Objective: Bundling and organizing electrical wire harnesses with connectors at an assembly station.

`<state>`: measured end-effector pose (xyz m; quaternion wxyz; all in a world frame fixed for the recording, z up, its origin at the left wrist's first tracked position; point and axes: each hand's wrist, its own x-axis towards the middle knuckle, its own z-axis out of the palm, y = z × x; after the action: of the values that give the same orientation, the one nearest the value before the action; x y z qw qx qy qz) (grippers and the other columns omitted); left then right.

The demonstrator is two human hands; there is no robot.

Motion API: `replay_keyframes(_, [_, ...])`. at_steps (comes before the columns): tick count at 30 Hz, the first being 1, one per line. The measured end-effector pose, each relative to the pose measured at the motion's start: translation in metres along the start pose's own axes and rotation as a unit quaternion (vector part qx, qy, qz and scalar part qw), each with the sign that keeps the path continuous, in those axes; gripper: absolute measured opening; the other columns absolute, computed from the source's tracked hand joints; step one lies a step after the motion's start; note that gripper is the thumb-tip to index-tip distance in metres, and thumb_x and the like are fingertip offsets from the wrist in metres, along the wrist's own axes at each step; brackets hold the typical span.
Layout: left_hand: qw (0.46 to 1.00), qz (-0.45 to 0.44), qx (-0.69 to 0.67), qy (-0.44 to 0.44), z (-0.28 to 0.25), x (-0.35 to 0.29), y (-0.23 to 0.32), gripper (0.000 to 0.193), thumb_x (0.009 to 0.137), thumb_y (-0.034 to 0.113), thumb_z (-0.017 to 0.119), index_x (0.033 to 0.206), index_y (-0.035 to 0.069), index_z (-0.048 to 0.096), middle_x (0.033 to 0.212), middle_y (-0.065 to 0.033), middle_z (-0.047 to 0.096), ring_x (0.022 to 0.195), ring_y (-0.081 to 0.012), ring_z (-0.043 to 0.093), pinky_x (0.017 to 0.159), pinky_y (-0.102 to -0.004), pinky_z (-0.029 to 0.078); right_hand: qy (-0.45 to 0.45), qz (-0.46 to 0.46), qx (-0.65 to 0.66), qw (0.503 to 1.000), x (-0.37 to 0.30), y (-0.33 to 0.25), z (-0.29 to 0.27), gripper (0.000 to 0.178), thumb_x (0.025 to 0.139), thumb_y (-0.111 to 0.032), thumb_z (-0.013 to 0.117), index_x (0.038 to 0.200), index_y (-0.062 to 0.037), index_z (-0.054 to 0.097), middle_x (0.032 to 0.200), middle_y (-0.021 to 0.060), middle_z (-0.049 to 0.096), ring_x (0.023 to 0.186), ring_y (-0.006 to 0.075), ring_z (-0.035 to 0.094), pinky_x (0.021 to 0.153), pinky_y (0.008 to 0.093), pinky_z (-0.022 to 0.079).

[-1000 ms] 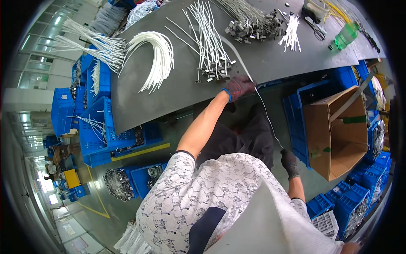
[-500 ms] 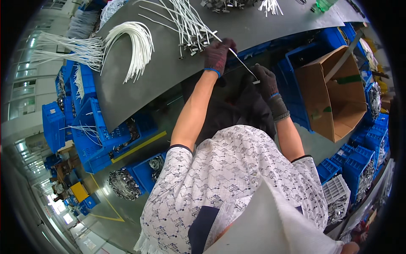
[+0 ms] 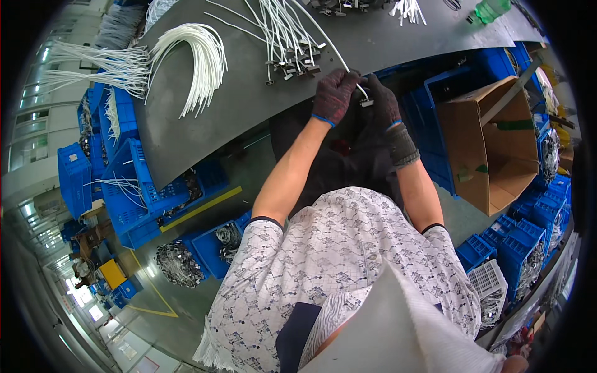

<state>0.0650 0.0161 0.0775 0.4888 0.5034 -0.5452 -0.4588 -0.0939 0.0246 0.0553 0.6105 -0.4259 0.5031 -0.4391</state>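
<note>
My left hand (image 3: 336,96), in a dark reddish work glove with a blue cuff edge, is closed round a white cable (image 3: 336,52) at the table's front edge. Close beside it, my right hand (image 3: 382,101), in a dark glove with a grey cuff, has its fingers closed on the same cable near its end. A small metal end piece (image 3: 366,103) hangs from the cable between the hands. Just beyond my left hand lies a bunch of white cables (image 3: 287,38) with similar metal ends. The right fingertips are partly hidden.
A curved bundle of white cables (image 3: 208,65) lies on the dark table (image 3: 180,140) at left. A green bottle (image 3: 491,10) is at far right on the table. A cardboard box (image 3: 463,143) stands beside blue crates at right. More blue crates (image 3: 124,214) are at left.
My hands have come together: the left moved right and slightly nearer, the right moved slightly up and left. The cable's end piece is now between them, and the cable bends more.
</note>
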Motion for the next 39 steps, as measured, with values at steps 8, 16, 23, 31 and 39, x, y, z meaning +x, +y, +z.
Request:
replay_keyframes(8, [0.998, -0.011, -0.060, 0.035, -0.031, 0.059, -0.034, 0.023, 0.094, 0.021, 0.066, 0.094, 0.000, 0.073, 0.079, -0.0077, 0.071, 0.070, -0.0121, 0.062, 0.065, -0.0301, 0.051, 0.026, -0.131, -0.113, 0.985, 0.058, -0.015, 0.031, 0.031, 0.102, -0.025, 0.046, 0.117, -0.0038, 0.062, 0.091, 0.0132, 0.072, 0.071, 0.0200, 0.069, 0.066, 0.0348, 0.054])
replay_keyframes(16, [0.970, -0.057, 0.220, 0.081, -0.162, 0.119, -0.051, 0.026, 0.093, 0.025, 0.063, 0.102, 0.003, 0.073, 0.089, -0.0109, 0.073, 0.078, -0.0194, 0.069, 0.078, -0.0350, 0.054, 0.124, 0.009, -0.029, 0.992, 0.189, -0.020, 0.005, 0.050, 0.093, -0.034, 0.066, 0.128, -0.0014, 0.054, 0.100, 0.0182, 0.069, 0.058, 0.0197, 0.063, 0.046, 0.0318, 0.048])
replay_keyframes(23, [0.784, -0.145, 0.549, 0.253, -0.231, 0.131, -0.109, 0.043, 0.087, 0.040, 0.066, 0.113, 0.005, 0.068, 0.107, -0.0185, 0.071, 0.098, -0.0361, 0.069, 0.086, -0.0444, 0.054, 0.238, -0.124, -0.352, 0.897, 0.369, 0.018, -0.112, 0.053, 0.080, -0.043, 0.069, 0.113, -0.0010, 0.067, 0.086, 0.0188, 0.072, 0.074, 0.0278, 0.071, 0.071, 0.0384, 0.055])
replay_keyframes(31, [0.728, -0.313, 0.593, 0.140, -0.308, 0.107, -0.118, 0.027, 0.092, 0.026, 0.054, 0.104, 0.007, 0.070, 0.107, -0.0217, 0.071, 0.097, -0.0384, 0.071, 0.079, -0.0492, 0.058, 0.159, -0.120, -0.348, 0.916, 0.299, -0.006, -0.050, 0.033, 0.084, -0.026, 0.062, 0.110, -0.0078, 0.071, 0.101, 0.0245, 0.071, 0.094, 0.0373, 0.069, 0.082, 0.0439, 0.053])
replay_keyframes(39, [0.700, -0.137, 0.701, 0.006, -0.318, 0.078, -0.137, 0.027, 0.091, 0.023, 0.053, 0.093, 0.002, 0.070, 0.091, -0.0209, 0.072, 0.086, -0.0357, 0.073, 0.072, -0.0441, 0.060, 0.085, -0.216, -0.501, 0.834, 0.179, 0.017, -0.051, 0.029, 0.086, -0.024, 0.064, 0.109, -0.0079, 0.066, 0.106, 0.0272, 0.063, 0.098, 0.0468, 0.063, 0.083, 0.0495, 0.052])
